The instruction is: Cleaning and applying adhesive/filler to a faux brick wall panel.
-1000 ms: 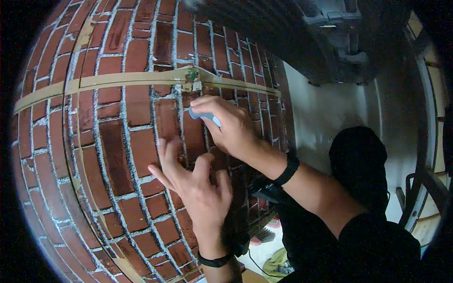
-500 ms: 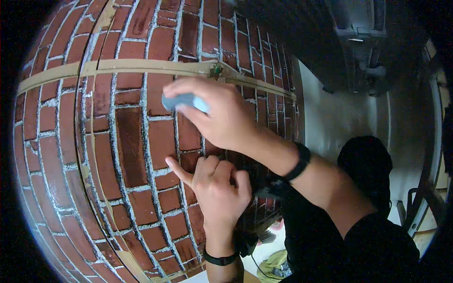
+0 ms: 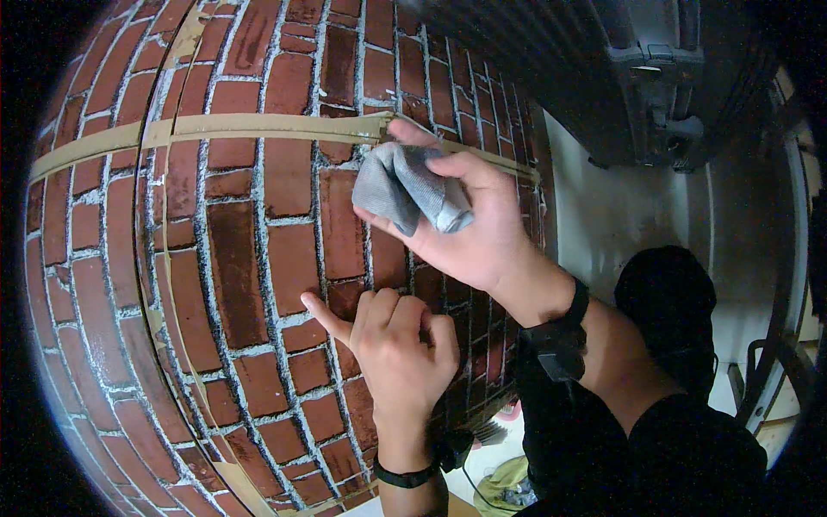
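Observation:
A brick-patterned panel (image 3: 233, 276) with pale mortar lines is crossed by tan tape strips (image 3: 267, 127). In my right hand (image 3: 469, 246), turned palm upward over the panel, sits a folded grey cloth (image 3: 409, 185) gripped by thumb and fingers, with a paler patch at its lower end. My left hand (image 3: 396, 345) rests on the bricks below it, little finger stretched out and the other fingers curled under; nothing shows in it, though its fingertips are hidden. Dark bands circle both wrists.
A large dark ribbed object (image 3: 586, 69) occupies the upper right, above a pale floor (image 3: 620, 207). A metal frame (image 3: 780, 293) stands along the right edge. My dark-clothed leg (image 3: 663, 310) is beside the panel. A brush (image 3: 489, 429) and yellow-green cloth (image 3: 504, 482) lie at lower middle.
My right hand has turned over from facing the panel to palm up, moving rightward and exposing the cloth. My left hand's fingers have curled since a second ago and then stayed put.

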{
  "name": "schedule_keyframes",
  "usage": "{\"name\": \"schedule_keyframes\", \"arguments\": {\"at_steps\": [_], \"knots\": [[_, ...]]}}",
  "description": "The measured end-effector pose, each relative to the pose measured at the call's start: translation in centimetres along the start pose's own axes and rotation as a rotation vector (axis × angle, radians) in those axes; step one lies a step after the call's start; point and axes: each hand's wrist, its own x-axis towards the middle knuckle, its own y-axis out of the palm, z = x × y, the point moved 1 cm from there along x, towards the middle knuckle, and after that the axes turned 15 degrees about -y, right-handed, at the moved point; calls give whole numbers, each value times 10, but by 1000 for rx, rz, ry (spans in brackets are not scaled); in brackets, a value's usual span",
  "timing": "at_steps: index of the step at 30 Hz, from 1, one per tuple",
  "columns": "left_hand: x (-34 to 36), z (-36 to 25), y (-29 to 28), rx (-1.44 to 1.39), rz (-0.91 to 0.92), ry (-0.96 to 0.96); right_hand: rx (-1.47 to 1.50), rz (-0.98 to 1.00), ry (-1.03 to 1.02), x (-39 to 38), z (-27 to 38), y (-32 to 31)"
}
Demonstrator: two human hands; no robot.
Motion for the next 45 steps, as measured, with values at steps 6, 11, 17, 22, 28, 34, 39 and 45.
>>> {"name": "schedule_keyframes", "arguments": {"at_steps": [6, 11, 17, 22, 28, 34, 39, 45], "knots": [[1, 0, -3, 22, -13, -3, -494, 20, -331, -10, 7, 51], [-1, 3, -8, 62, 27, -48, -747, -120, -444, 16, 0, 33], [3, -5, 3, -8, -26, 34, -1765, 691, -941, 35, -47, 27], [1, -2, -6, 10, 43, -9, -1734, 993, -900, 23, -38, -9], [1, -1, 0, 33, -13, 20, -1806, 997, -886, -12, -1, -62], [0, -1, -2, 60, -14, 7, -1917, 358, -632, -38, 9, -92], [0, -5, 0, 99, 51, 15, -1693, 592, -840, -13, -28, -56], [1, -2, 1, 61, -12, 34, -1691, 755, -880, -7, -18, -60]]}}
